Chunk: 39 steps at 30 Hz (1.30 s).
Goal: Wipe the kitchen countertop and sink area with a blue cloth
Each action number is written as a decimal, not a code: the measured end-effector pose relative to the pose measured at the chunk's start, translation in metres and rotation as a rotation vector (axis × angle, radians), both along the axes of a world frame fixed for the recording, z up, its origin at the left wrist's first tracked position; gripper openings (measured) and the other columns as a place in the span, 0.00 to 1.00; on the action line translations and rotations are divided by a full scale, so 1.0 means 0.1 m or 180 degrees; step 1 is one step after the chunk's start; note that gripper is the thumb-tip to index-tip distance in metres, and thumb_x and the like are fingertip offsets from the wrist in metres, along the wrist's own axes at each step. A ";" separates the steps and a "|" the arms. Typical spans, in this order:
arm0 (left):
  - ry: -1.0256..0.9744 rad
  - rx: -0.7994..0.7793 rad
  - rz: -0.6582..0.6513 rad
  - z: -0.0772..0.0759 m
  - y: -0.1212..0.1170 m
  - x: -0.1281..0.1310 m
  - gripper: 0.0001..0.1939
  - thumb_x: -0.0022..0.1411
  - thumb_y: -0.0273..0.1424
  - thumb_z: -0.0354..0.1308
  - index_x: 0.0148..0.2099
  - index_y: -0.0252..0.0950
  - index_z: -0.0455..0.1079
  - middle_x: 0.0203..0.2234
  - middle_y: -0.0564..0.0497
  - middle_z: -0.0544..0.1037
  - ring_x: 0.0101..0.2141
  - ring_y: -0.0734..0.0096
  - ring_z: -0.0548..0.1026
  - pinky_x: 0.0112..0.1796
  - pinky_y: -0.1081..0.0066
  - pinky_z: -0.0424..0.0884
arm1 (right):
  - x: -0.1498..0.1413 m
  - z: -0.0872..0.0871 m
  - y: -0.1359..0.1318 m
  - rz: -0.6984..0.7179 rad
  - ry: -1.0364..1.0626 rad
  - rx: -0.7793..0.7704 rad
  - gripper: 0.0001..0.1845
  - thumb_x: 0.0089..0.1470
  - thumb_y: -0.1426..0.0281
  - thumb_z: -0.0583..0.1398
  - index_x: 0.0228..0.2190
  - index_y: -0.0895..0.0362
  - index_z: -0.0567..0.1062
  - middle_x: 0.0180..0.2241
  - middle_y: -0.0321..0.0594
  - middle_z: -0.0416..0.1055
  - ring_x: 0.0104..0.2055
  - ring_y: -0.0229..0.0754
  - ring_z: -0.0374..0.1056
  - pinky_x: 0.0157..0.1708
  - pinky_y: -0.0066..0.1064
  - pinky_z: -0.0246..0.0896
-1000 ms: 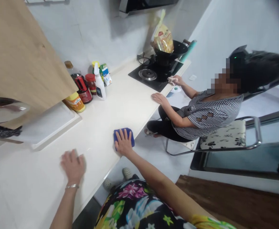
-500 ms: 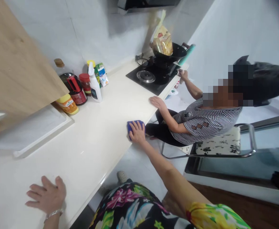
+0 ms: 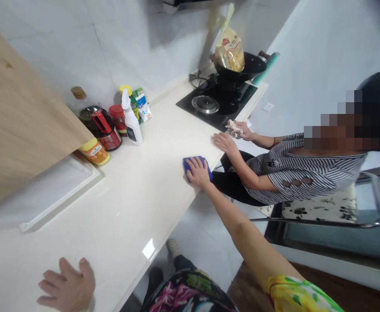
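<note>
My right hand (image 3: 199,172) presses a folded blue cloth (image 3: 187,163) against the white countertop (image 3: 138,186), close to its front edge. It holds the cloth under the palm, fingers spread across the top. At the lower left, my left hand (image 3: 69,286) lies open and flat on the counter with nothing in it. Across from me, a seated person in a striped top has one hand (image 3: 225,142) flat on the counter near the stove. That person's other hand (image 3: 245,131) grips a crumpled pale cloth (image 3: 234,128) at the stove's near edge.
A white spray bottle (image 3: 131,122), a red-lidded jar (image 3: 118,119), a yellow-capped container (image 3: 95,151) and several other containers line the wall. A wok (image 3: 254,65) holding a food bag (image 3: 230,50) sits on the black stove (image 3: 206,104). A wooden cabinet (image 3: 24,117) overhangs the left.
The other person's hand with the pale cloth has come from the stove's far side to its near edge. My view has shifted slightly; my right hand stays on the blue cloth.
</note>
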<state>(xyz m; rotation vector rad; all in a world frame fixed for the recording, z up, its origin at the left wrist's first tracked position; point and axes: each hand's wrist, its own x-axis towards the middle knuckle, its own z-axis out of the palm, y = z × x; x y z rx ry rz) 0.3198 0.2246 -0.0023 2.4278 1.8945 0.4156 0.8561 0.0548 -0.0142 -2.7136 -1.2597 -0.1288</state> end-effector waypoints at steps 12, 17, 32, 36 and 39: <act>0.0017 0.0105 0.0300 0.21 -0.06 0.16 0.39 0.65 0.48 0.43 0.72 0.32 0.51 0.67 0.26 0.53 0.66 0.28 0.49 0.54 0.27 0.52 | 0.36 -0.07 1.30 -0.0614 0.0015 0.0022 0.34 0.65 0.60 0.43 0.68 0.57 0.57 0.70 0.47 0.50 0.71 0.62 0.42 0.66 0.66 0.33; 0.0038 0.0004 0.0375 0.26 -0.05 0.17 0.37 0.67 0.46 0.41 0.71 0.31 0.51 0.69 0.26 0.50 0.67 0.30 0.48 0.56 0.26 0.50 | 0.32 -0.06 1.88 -0.0537 0.0075 0.0015 0.34 0.65 0.60 0.42 0.68 0.58 0.55 0.71 0.48 0.49 0.71 0.63 0.41 0.66 0.67 0.33; 0.0105 0.0138 0.0458 0.20 -0.02 0.17 0.36 0.69 0.48 0.39 0.70 0.29 0.55 0.69 0.27 0.51 0.70 0.38 0.47 0.63 0.33 0.46 | 0.57 -0.11 3.01 0.0390 0.0315 -0.0055 0.32 0.67 0.61 0.40 0.69 0.51 0.55 0.72 0.39 0.47 0.73 0.59 0.39 0.68 0.66 0.31; 0.0214 0.0038 0.0491 0.15 0.00 0.13 0.37 0.69 0.49 0.38 0.70 0.29 0.55 0.69 0.26 0.52 0.70 0.39 0.47 0.63 0.33 0.46 | 0.73 -0.19 3.22 0.0513 0.0342 -0.0068 0.32 0.67 0.59 0.40 0.69 0.52 0.53 0.71 0.41 0.47 0.72 0.61 0.39 0.66 0.69 0.31; 0.0288 -0.0079 0.0582 0.11 0.00 0.10 0.38 0.69 0.49 0.36 0.70 0.29 0.55 0.69 0.26 0.51 0.70 0.40 0.46 0.63 0.35 0.46 | 0.79 -0.23 3.27 0.0556 0.0358 -0.0051 0.34 0.68 0.57 0.38 0.69 0.55 0.52 0.71 0.45 0.46 0.72 0.63 0.39 0.65 0.71 0.30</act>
